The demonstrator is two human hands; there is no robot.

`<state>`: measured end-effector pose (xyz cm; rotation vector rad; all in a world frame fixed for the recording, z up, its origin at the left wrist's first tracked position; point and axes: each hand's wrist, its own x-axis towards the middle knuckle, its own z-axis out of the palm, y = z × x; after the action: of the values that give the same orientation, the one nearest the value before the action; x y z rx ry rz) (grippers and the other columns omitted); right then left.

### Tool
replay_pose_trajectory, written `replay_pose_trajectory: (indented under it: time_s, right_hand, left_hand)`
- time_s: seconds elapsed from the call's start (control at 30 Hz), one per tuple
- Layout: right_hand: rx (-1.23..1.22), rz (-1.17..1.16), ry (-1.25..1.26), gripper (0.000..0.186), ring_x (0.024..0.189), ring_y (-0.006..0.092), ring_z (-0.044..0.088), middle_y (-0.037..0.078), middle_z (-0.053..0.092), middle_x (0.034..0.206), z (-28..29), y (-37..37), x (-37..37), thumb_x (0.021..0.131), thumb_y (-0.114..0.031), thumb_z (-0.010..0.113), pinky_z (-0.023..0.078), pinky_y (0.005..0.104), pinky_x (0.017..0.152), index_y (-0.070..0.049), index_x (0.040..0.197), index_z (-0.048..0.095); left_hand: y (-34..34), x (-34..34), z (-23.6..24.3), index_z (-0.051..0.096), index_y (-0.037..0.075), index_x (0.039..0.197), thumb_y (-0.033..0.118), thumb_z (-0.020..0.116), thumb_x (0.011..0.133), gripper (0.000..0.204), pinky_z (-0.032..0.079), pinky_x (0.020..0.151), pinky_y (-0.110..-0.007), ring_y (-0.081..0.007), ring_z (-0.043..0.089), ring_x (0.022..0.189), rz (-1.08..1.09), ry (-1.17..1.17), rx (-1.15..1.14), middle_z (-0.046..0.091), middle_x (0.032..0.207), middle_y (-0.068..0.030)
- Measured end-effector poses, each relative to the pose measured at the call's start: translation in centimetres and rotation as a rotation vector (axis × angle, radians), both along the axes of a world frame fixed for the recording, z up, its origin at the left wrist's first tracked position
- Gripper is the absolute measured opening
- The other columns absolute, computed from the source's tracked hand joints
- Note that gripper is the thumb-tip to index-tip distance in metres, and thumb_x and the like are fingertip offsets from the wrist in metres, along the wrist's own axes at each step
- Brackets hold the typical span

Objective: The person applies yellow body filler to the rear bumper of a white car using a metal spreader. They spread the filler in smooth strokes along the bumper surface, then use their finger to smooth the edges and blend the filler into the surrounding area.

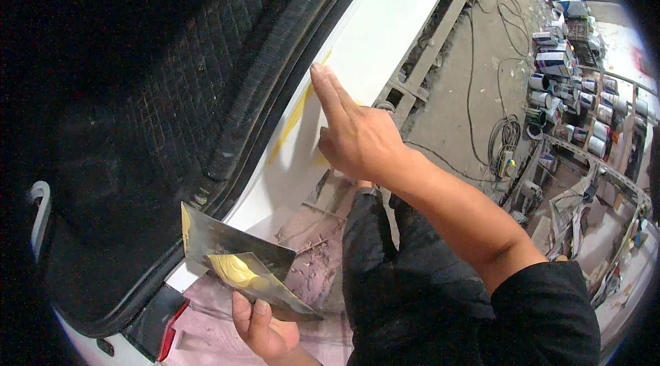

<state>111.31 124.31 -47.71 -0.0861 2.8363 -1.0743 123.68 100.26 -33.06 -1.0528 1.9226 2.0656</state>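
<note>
My left hand (265,331) is closed, thumb on top, on the edge of a thin metal putty spreader (282,297) with a lump of yellow putty (236,270) on it. A second grey metal spreader (237,239) lies against it from behind; its left edge carries yellow smears. My right hand (357,136) is over the white car sill (405,2), with index and middle fingers stretched out and the others curled. Those fingertips touch the sill by its inner edge, next to a yellow putty streak (292,122). The right hand holds nothing visible.
Along the sill runs a black rubber seal (268,101), with the dark car interior (151,105) at left. Cables (505,142) lie on the dusty floor at right. Beyond them stand several paint cans (543,99) and boxes (555,60). A red lamp (173,330) sits at lower left.
</note>
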Motion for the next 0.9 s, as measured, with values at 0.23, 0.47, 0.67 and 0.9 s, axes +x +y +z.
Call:
replay_pose_trajectory:
  time_s: [0.23, 0.47, 0.67, 0.9]
  right_hand:
    - [0.137, 0.113, -0.196, 0.103, 0.077, 0.0385, 0.072, 0.042, 0.030, 0.150, 0.8, -3.7, 0.4, 0.076, -0.017, 0.073, 0.058, 0.0418, 0.061, -0.001, 0.158, 0.013]
    - [0.034, 0.144, -0.148, 0.106, 0.065, 0.0382, 0.070, 0.050, 0.027, 0.145, 0.4, -8.3, 3.1, 0.075, -0.020, 0.075, 0.057, 0.0423, 0.054, -0.001, 0.159, 0.012]
    - [0.010, 0.198, -0.180, 0.102, 0.060, 0.0328, 0.070, 0.054, 0.025, 0.143, 0.3, -11.9, 5.2, 0.077, -0.020, 0.072, 0.056, 0.0401, 0.053, -0.001, 0.158, 0.015]
    - [-0.171, 0.306, -0.237, 0.102, 0.065, 0.0344, 0.071, 0.044, 0.035, 0.146, 1.2, -12.9, 6.6, 0.074, -0.015, 0.072, 0.057, 0.0409, 0.055, -0.002, 0.158, 0.016]
  left_hand:
    - [-1.5, 0.7, -0.7, 0.039, -0.007, 0.147, 0.012, 0.064, 0.084, 0.070, 0.042, 0.106, -0.042, -0.0292, 0.055, 0.122, 0.009, 0.015, 0.089, 0.055, 0.136, -0.0182]
    - [-2.3, 1.5, -0.8, 0.043, -0.007, 0.144, 0.012, 0.063, 0.085, 0.065, 0.044, 0.103, -0.042, -0.0294, 0.057, 0.119, -0.019, 0.069, 0.055, 0.057, 0.133, -0.0178]
    - [-3.4, 2.4, -0.5, 0.047, -0.005, 0.141, 0.014, 0.064, 0.086, 0.061, 0.050, 0.094, -0.039, -0.0281, 0.058, 0.114, 0.035, 0.030, 0.027, 0.059, 0.129, -0.0167]
    - [-3.7, 2.2, -0.1, 0.045, -0.005, 0.142, 0.013, 0.063, 0.085, 0.063, 0.050, 0.093, -0.038, -0.0272, 0.058, 0.113, -0.002, 0.020, 0.081, 0.058, 0.129, -0.0161]
